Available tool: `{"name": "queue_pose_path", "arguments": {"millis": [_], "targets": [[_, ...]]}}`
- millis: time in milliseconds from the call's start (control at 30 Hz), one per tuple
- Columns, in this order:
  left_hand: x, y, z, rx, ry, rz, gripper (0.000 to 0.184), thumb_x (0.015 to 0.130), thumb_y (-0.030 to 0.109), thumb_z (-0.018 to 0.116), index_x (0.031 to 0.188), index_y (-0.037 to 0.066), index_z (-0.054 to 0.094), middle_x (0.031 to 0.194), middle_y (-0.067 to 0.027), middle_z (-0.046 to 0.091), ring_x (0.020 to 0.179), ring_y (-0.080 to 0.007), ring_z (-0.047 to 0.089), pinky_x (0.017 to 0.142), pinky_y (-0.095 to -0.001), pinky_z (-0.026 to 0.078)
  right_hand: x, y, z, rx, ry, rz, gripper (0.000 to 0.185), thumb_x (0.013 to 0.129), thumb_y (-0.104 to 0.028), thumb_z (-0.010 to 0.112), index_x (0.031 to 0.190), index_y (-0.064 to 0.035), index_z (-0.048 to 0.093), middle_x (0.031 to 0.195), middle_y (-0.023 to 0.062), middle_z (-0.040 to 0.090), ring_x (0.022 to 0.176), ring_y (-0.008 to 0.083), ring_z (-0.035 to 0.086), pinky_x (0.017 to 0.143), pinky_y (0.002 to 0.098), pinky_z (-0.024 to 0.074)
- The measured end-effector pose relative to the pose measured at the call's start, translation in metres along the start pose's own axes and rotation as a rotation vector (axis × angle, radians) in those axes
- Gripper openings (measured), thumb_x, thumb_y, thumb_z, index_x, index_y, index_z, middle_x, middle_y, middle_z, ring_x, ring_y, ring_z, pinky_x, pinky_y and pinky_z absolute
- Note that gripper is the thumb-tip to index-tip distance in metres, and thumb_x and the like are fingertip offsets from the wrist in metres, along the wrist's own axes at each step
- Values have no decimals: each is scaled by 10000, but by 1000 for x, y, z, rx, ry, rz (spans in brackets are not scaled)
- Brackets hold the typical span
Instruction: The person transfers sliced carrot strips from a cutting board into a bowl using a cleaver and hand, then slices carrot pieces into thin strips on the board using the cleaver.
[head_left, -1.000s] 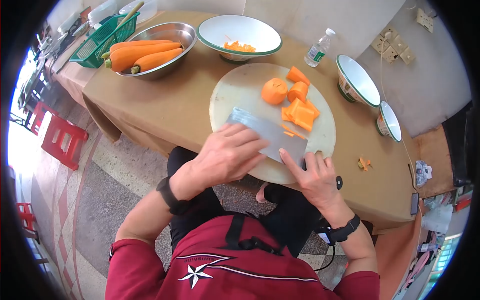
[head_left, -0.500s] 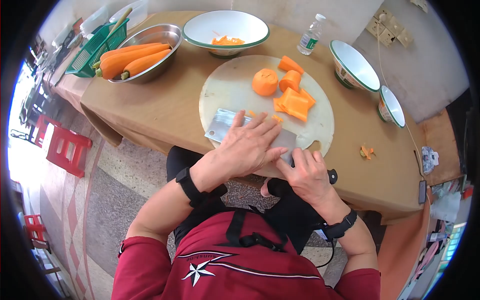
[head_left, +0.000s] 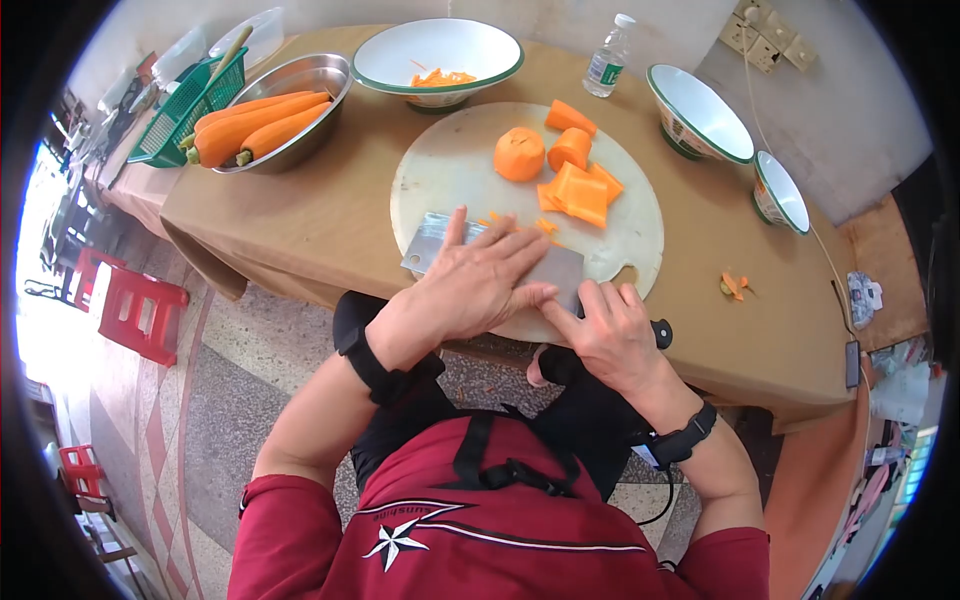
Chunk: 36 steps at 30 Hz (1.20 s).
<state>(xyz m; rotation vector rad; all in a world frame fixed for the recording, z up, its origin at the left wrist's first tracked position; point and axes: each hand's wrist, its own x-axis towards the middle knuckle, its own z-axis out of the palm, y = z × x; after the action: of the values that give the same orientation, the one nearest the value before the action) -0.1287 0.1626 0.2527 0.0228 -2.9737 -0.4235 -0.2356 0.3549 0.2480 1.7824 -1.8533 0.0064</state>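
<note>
A cleaver (head_left: pixel 562 275) lies nearly flat on the round white cutting board (head_left: pixel 432 165). My right hand (head_left: pixel 618 338) is closed around its black handle, whose end sticks out past the hand. Flat on the blade rests my left hand (head_left: pixel 470 278), its fingers spread and pointing away from me. Small orange carrot bits (head_left: pixel 545 226) show at the blade's far edge; whatever is under the blade is hidden. Farther back on the board are overlapping carrot slices (head_left: pixel 582 195), a thick carrot chunk (head_left: pixel 519 154) and two other cut pieces (head_left: pixel 570 148).
Whole carrots (head_left: pixel 262 125) lie in a steel bowl (head_left: pixel 335 80) at the back left, beside a green basket (head_left: pixel 190 115). A white bowl (head_left: pixel 440 45) holds carrot shreds. To the right stand a water bottle (head_left: pixel 607 62), two bowls (head_left: pixel 700 110) and a few scraps (head_left: pixel 735 286).
The camera view has shifted a little, so the table things appear slightly higher and to the left. Both hands keep nearly the same place on the cleaver.
</note>
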Motion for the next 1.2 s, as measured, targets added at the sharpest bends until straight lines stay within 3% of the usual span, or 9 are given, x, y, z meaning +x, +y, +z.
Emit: {"name": "queue_pose_path", "arguments": {"millis": [67, 133, 267, 333, 500, 667, 833, 1000, 1200], "targets": [[1, -2, 0, 66, 57, -73, 622, 973, 520, 430, 1431, 100, 436, 1489, -93, 424, 1431, -279, 299, 1138, -615, 114, 1, 2, -1, 9, -20, -1, 902, 462, -359, 798, 1323, -207, 576, 769, 28, 437, 676, 176, 500, 612, 311, 355], [-6, -5, -8, 84, 112, -93, 607, 972, 496, 451, 1433, 100, 436, 1493, -97, 417, 1434, -278, 292, 1142, -605, 112, 1, 1, -2, -8, -9, 4, 518, 834, -397, 585, 1333, -258, 575, 745, 34, 413, 642, 180, 485, 591, 318, 347], [-27, -17, -40, 82, 287, -209, 554, 970, 394, 521, 1439, 113, 438, 1507, -101, 399, 1445, -267, 275, 1156, -552, 125, 2, 0, -8, 36, -34, 30, 521, 826, -317, 597, 1343, -267, 569, 742, 32, 414, 642, 176, 485, 583, 313, 352], [-38, -27, -55, 54, 395, -290, 517, 974, 343, 529, 1431, 113, 451, 1502, -99, 407, 1442, -265, 282, 1159, -522, 146, 1, 2, -10, 80, -71, 41, 905, 473, -372, 786, 1342, -254, 562, 775, 31, 444, 690, 178, 520, 614, 319, 358], [-57, -53, -73, -183, 617, -359, 381, 986, 193, 509, 1325, 23, 544, 1398, -179, 506, 1346, -326, 429, 1105, -381, 326, -3, 6, -29, 192, -79, 139, 754, 617, -281, 760, 1345, -254, 565, 772, 33, 453, 664, 189, 521, 610, 337, 397], [-56, -60, -52, -294, 523, -351, 369, 966, 171, 533, 1296, 8, 557, 1370, -194, 524, 1307, -345, 465, 1087, -387, 361, -11, 21, -54, 331, -90, 331, 597, 781, -9, 648, 1330, -233, 582, 774, 61, 481, 663, 238, 549, 622, 378, 447], [-40, -41, -1, -59, 186, -286, 537, 949, 333, 556, 1392, 42, 464, 1479, -164, 400, 1422, -310, 299, 1148, -539, 208, -21, 29, -54, 298, -169, 430, 537, 825, -20, 641, 1326, -204, 579, 755, 89, 489, 677, 271, 563, 639, 407, 461], [-31, -23, 10, 23, 110, -255, 575, 959, 377, 526, 1422, 51, 424, 1505, -134, 368, 1435, -293, 272, 1144, -579, 182, -12, 24, -60, 458, -224, 520, 449, 865, -56, 635, 1301, -159, 592, 760, 136, 492, 697, 335, 549, 647, 436, 447], [-36, -24, 8, 3, 116, -222, 540, 964, 342, 521, 1412, 54, 432, 1493, -122, 383, 1427, -294, 288, 1134, -593, 190, -2, 25, -61, 766, -228, 560, 420, 877, -79, 627, 1293, -84, 573, 815, 161, 585, 731, 306, 608, 670, 401, 476]]}}
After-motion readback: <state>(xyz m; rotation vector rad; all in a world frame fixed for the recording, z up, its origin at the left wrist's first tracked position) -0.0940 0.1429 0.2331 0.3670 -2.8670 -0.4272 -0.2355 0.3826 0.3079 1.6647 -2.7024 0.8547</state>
